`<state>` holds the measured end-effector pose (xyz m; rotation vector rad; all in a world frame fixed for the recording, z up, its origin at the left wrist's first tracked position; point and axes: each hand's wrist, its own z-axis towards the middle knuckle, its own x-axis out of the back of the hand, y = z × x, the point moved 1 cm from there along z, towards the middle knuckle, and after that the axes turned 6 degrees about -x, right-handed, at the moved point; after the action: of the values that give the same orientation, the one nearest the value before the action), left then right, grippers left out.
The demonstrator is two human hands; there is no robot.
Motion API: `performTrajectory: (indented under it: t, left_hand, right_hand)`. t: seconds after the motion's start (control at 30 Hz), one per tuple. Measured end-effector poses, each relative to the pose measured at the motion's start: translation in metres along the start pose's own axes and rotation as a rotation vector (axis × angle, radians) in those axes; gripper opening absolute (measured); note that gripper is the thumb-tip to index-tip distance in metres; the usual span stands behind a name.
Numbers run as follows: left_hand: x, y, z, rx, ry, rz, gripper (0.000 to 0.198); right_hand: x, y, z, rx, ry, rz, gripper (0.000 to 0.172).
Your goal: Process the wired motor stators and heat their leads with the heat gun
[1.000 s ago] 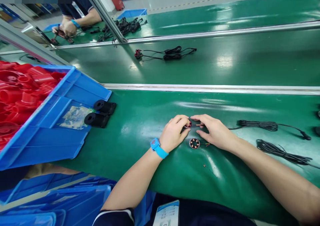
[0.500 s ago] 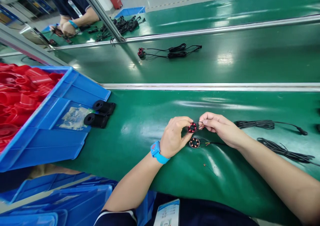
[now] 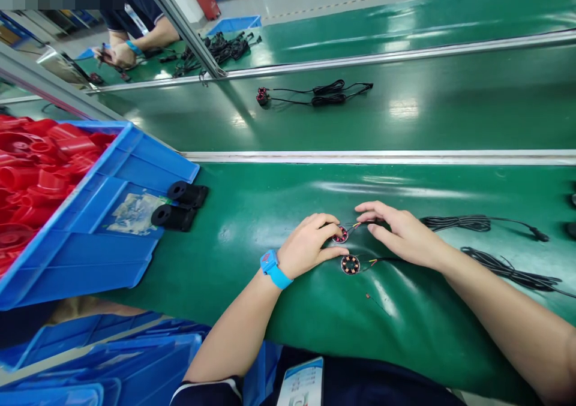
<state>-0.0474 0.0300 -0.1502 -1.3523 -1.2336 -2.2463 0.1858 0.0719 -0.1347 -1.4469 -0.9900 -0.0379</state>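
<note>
My left hand (image 3: 310,245), with a blue band at the wrist, rests over a small round coil part with red windings (image 3: 341,234). Its fingertips touch that part's edge, and the thumb stretches out apart from them. Just below the thumb lies a second round coil part with copper-coloured windings (image 3: 350,264). My right hand (image 3: 396,231) hovers with fingers spread at the thin wires (image 3: 356,225) running from the red-wound part into a black cable. Whether its fingertips touch the cable is unclear. Beyond the right wrist lie two coiled black cables (image 3: 459,223), one partly behind the forearm.
At left stands a blue bin (image 3: 148,154) heaped with red plastic parts (image 3: 40,160). Two black cylindrical pieces (image 3: 182,205) sit beside it. Behind a metal rail (image 3: 360,157), another cabled coil pair (image 3: 262,96) lies on a green surface. Across from me, a person's hands (image 3: 119,55) work near piled cables.
The red-wound part has gone from between my left fingers down onto the green surface. My right fingers have opened from a pinch on its wires. The far coil pair has shifted right.
</note>
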Motion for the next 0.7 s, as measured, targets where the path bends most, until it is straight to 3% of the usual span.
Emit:
performTrajectory:
  t: [0.17, 0.33, 0.47, 0.57, 0.7]
  left_hand:
    - [0.018, 0.019, -0.008, -0.048, -0.018, 0.057, 0.024]
    - [0.016, 0.034, -0.012, -0.139, -0.172, 0.124, 0.018]
    - [0.013, 0.031, -0.012, -0.104, -0.136, 0.191, 0.013]
    - [0.014, 0.026, -0.012, -0.102, -0.079, 0.23, 0.013]
    - [0.015, 0.021, -0.011, -0.095, -0.053, 0.226, 0.016]
  right_hand:
    - [0.054, 0.005, -0.028, 0.099, 0.176, -0.336, 0.028]
    - [0.096, 0.057, -0.079, 0.069, 0.097, -0.622, 0.042]
    - [0.102, 0.097, -0.109, -0.021, 0.195, -0.685, 0.054]
    - [0.1, 0.107, -0.115, -0.071, 0.28, -0.671, 0.059]
    - [0.104, 0.119, -0.128, -0.082, 0.268, -0.685, 0.066]
